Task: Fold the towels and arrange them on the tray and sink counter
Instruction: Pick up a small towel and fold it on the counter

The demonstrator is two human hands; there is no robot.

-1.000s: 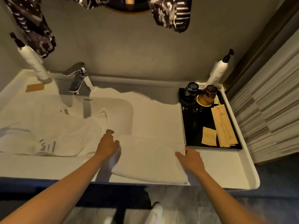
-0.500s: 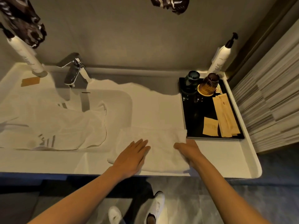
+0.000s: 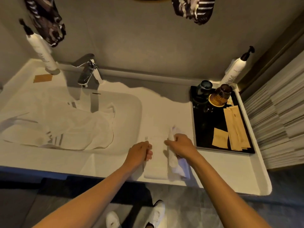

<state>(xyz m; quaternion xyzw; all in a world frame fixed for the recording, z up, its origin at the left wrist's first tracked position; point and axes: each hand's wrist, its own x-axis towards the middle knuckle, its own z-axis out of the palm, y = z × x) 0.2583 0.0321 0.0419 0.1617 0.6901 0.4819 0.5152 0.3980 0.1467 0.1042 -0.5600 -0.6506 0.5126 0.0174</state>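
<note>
Lying on the sink counter [image 3: 213,170] between basin [image 3: 131,116] and black tray [image 3: 194,122]: small white towel [image 3: 155,168]. Right hand [image 3: 181,144] pinches its right edge, lifted and folding leftward. Left hand [image 3: 139,153] presses the left edge, fingers curled on the cloth. Second white towel [image 3: 65,127] lies crumpled in the basin, left of both hands.

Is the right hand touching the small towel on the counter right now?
Touching. The head view shows the right hand closed around a raised fold of the small towel, cloth showing above and below its fingers.
</note>
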